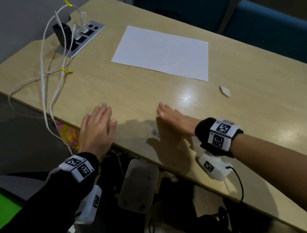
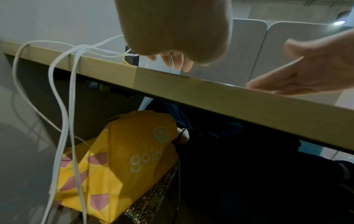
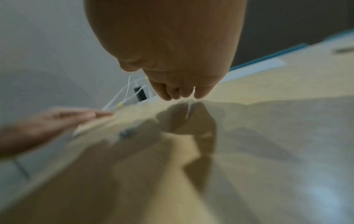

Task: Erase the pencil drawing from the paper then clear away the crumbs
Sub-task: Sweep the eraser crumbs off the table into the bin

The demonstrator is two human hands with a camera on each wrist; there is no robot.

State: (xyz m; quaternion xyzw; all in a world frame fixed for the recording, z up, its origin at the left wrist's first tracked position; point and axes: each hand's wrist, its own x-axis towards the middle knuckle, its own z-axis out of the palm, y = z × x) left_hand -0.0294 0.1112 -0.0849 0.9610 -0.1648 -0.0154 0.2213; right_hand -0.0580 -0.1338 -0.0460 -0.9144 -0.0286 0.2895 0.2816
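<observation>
At the near edge of the desk, a small grey smudge of crumbs lies between the two hands. The left hand hovers flat over the edge, fingers straight and together, holding nothing; the right hand stands on its side with fingers straight and tips on the wood, also empty. The step looks like sweeping the crumbs off: the right hand should drag low and steady toward the edge, with the left cupped just below the lip to catch them, not scatter them. Further right lies a small white eraser. Beyond, well apart, the paper lies flat and appears blank. White cables trail off the far left corner.
</observation>
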